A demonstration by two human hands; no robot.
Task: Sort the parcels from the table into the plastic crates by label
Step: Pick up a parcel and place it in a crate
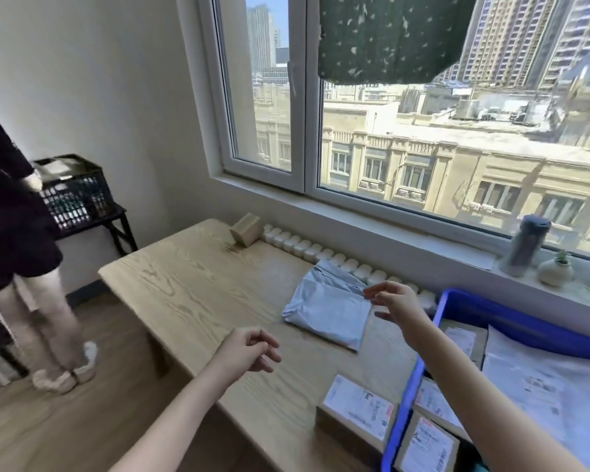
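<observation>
The main risk is a mis-sort. The grey poly mailer (326, 313) lies at centre frame on the table (191, 287) with no label showing on its upper side, so it could be dropped into the wrong crate unless it is turned over and read. It is also soft and slack. A pinch at one corner would probably let it fold or slide out of the grip, and a sweep of the arm could nudge the labelled cardboard box (356, 412) at lower centre, which sits just beside the blue crate (402, 400) near the table's front edge. The black crate (72, 195) stands well apart at upper left, close to another person (11, 206), so a carry that way risks a bump.

The right hand (394, 303) hovers over the mailer's right edge, wrist raised, with fingers loosely curved and spread. Its grip is released and nothing is in it, though I cannot tell whether a fingertip brushes the plastic. The left hand (252, 349) hangs over the bare wood at lower centre with its fingers loosely curled and empty. A small cardboard box (246, 229) waits at the table's far edge. The blue crate at lower right already holds several labelled parcels.
</observation>
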